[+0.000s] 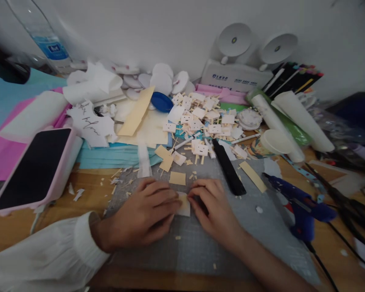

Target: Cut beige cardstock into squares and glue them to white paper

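Observation:
On the grey cutting mat (134, 251) lies a small whitish paper square (185, 207) with a yellowish patch at its upper part. My left hand (149, 211) curls over the square's left side, fingers bent and closed on it. At its right edge, my right hand (213, 205) has thumb and fingertips drawn together in a pinch. Just beyond both hands sits a tan paper rectangle (178, 178). Farther back are more tan pieces (166, 163) and a pile of small white paper figures with drawn faces (200, 149) and stick-like legs.
A black box-cutter-like tool (229, 168) lies beyond my right hand. At right are a blue glue gun (301, 202), black scissors (349, 207) and a paper cup (273, 142). A pink-cased phone (36, 166) stands at left. Paper sheets and rolls (91, 85) crowd the back by the wall.

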Demonstrator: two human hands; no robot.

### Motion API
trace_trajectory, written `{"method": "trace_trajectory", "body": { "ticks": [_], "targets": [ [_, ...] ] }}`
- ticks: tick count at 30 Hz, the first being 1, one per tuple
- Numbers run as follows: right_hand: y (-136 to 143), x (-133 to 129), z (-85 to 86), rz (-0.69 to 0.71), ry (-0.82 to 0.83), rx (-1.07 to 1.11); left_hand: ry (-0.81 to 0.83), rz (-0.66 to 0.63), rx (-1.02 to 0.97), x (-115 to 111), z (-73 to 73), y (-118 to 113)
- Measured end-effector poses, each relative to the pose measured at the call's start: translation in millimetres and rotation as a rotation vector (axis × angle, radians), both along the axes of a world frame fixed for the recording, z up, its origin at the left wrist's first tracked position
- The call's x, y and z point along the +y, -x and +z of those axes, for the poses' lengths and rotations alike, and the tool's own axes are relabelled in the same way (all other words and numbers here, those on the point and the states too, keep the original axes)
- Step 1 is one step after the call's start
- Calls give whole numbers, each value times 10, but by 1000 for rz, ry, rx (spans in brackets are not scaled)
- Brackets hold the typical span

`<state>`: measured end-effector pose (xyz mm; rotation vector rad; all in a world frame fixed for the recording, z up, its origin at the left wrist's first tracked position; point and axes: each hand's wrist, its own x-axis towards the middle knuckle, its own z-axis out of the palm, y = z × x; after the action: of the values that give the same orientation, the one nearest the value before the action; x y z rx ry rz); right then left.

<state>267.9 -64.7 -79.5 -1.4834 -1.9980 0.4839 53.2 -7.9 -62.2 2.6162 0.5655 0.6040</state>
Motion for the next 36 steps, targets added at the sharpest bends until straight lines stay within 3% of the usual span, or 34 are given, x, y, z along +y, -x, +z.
{"method": "trace_trajectory", "body": {
  "ticks": [4,8,12,15,25,36],
  "targets": [
    [-7,-5,54,68,-55,87,128,144,-111,17,-19,0],
    [12,-59,93,132,-27,301,414,169,-161,-40,5,-39],
    [58,-113,113,79,145,657,832,261,-256,-131,80,-88],
    [90,-117,137,105,317,727,1065,266,-352,-176,90,-106],
    [140,-114,146,1,516,753,1053,267,-288,-205,36,-109],
    [161,-125,146,8,532,809,1029,309,-272,-201,40,-98]
  ]
}}
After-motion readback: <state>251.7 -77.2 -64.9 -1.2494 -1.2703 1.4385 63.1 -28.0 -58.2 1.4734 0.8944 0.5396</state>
